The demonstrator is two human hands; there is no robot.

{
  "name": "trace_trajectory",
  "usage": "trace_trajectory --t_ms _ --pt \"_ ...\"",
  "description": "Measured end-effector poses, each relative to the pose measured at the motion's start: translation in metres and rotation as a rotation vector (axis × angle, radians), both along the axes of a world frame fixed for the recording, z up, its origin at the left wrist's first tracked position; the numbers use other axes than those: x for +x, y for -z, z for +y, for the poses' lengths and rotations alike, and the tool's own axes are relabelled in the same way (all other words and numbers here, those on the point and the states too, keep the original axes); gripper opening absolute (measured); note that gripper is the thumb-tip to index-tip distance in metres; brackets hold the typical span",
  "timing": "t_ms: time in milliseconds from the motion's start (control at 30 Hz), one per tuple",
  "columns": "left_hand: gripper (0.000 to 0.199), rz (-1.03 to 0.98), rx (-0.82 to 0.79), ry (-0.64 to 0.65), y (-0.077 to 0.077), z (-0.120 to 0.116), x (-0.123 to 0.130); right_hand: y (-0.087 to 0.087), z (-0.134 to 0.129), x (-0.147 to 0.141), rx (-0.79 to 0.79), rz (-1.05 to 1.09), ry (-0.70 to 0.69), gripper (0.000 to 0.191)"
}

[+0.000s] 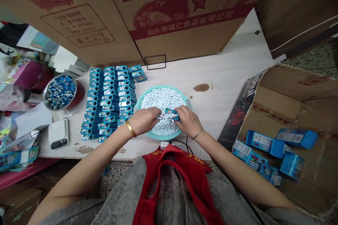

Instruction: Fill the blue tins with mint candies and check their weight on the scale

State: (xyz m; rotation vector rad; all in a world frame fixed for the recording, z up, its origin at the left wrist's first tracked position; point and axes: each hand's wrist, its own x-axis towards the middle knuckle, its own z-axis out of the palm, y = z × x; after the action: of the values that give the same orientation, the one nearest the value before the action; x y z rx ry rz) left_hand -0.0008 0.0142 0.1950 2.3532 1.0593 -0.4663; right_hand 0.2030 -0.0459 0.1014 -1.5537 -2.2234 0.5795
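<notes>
A mint-green basin [139,100] full of small white candies [162,95] sits at the table's front edge. Over it, my right hand [188,121] grips a small blue candy box [171,112], whose open end points left with white candies at it. Facing that end, my left hand [146,119] has its fingers drawn together, with white candies between thumb and fingertips. Left of the basin stand rows of blue candy boxes [107,103], several showing white candies at their tops. Part of the held box is hidden by my right fingers.
Large cartons [182,47] block the back of the table. A pot of blue and silver wrapped pieces [60,91] and a white scale [58,133] are at left. An open carton [280,102] at right holds larger blue boxes [260,141]. A wire frame [155,62] lies behind the basin.
</notes>
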Motion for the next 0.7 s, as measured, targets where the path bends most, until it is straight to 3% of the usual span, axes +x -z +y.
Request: trace_trajectory --t_ms 100,233,300,367,467,567,700 --pt "0.021 0.154 0.036 -0.002 -0.019 -0.002 0.020 0.001 -0.001 -0.004 0.009 0.006 -0.015 0.025" --pt "0.022 0.207 0.068 0.027 -0.039 -0.009 0.039 0.003 -0.003 -0.008 0.004 0.025 -0.021 0.025" --pt "0.023 0.215 0.107 0.052 -0.042 -0.010 0.035 0.004 -0.004 -0.008 0.000 0.043 -0.011 0.024" --pt "0.022 0.206 0.174 0.026 -0.032 -0.006 0.020 0.005 -0.005 -0.005 -0.017 0.079 0.017 0.022" --pt "0.023 0.195 0.259 -0.129 0.006 0.009 -0.017 0.003 -0.009 0.004 -0.057 0.215 0.088 0.024" --pt "0.025 0.187 0.227 -0.275 0.064 0.021 -0.046 -0.005 -0.015 0.015 -0.139 0.441 0.128 0.028" --pt "0.023 0.109 0.151 -0.281 0.132 0.017 -0.046 -0.019 -0.029 0.025 -0.438 0.656 0.172 0.037"
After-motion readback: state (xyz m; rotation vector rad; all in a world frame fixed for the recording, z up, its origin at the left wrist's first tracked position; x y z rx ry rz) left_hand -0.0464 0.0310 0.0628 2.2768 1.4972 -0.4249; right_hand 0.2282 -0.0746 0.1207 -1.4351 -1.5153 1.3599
